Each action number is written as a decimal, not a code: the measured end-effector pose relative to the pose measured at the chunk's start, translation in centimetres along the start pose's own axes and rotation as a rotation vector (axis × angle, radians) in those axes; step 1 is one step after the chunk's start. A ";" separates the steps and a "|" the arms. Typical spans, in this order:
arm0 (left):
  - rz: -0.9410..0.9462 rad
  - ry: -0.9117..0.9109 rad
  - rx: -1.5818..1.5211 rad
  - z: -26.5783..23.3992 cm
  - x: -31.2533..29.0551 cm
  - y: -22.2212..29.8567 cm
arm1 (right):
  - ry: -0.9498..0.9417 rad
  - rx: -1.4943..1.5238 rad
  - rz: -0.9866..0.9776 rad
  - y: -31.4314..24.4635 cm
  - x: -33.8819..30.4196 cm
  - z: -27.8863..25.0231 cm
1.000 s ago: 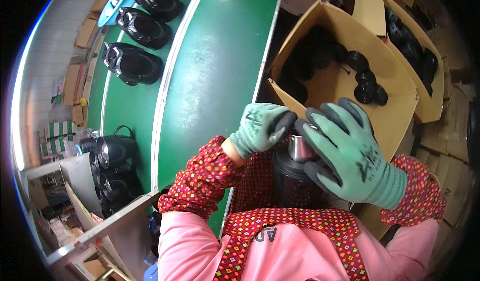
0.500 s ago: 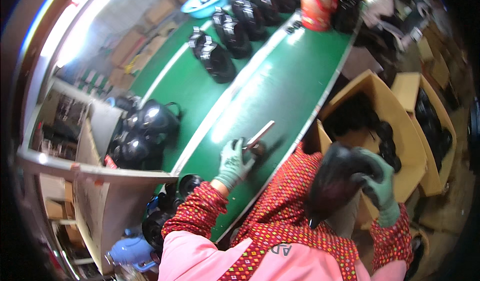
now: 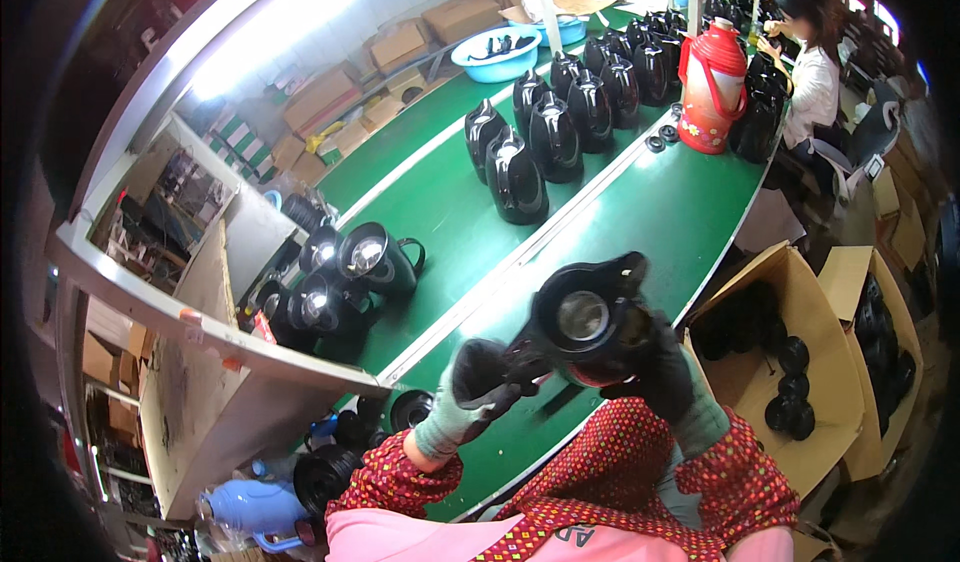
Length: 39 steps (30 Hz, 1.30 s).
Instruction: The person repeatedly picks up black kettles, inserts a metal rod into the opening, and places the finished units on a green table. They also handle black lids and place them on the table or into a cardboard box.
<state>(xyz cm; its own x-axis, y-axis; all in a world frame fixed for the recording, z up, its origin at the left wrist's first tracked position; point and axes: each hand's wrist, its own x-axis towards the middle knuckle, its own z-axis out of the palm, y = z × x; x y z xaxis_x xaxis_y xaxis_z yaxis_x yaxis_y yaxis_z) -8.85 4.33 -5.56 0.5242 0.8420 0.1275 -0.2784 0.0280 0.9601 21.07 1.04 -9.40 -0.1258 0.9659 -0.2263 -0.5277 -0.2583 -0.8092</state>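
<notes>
A black vacuum jug (image 3: 560,297) is tilted over the near part of the green worktable (image 3: 440,282), its round mouth with a silvery inside facing up. My left hand (image 3: 468,402), in a pale green glove with dark fingers, is closed on the handle side of the jug. My right hand (image 3: 680,382), gloved alike, wraps the other side of its body. On the table under the jug lies a dark narrow strip (image 3: 562,398), partly hidden. Several open-mouthed black jugs (image 3: 378,260) are grouped at the left.
Several black jugs (image 3: 517,187) stand in rows further back, beside a red thermos flask (image 3: 715,87) and small black rings. A blue basin (image 3: 497,67) sits behind. Cardboard boxes (image 3: 830,402) with black parts are on the right. A co-worker (image 3: 812,92) sits at far right.
The black jug has moved from my right side to over the table. My left hand has left the stick-like thing on the table and now grips the jug too. The view has shifted.
</notes>
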 end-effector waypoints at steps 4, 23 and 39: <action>-0.009 0.184 -0.009 -1.3 1.6 1.7 | -0.083 0.194 0.150 0.6 5.0 1.8; 0.070 0.930 0.314 -30.9 31.9 -12.5 | 0.725 -0.234 -0.112 2.0 -13.0 -15.3; 0.470 -0.135 1.079 11.9 27.5 -14.2 | 1.181 0.499 0.157 21.8 -3.4 -58.5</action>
<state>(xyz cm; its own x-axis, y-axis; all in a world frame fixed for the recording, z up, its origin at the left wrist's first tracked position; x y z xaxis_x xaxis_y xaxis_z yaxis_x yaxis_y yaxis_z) 19.09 20.74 -12.77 0.6503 0.5830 0.4871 0.3225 -0.7924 0.5178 59.12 -8.87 -57.94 0.4653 0.2592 -0.8463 -0.8618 -0.0854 -0.5000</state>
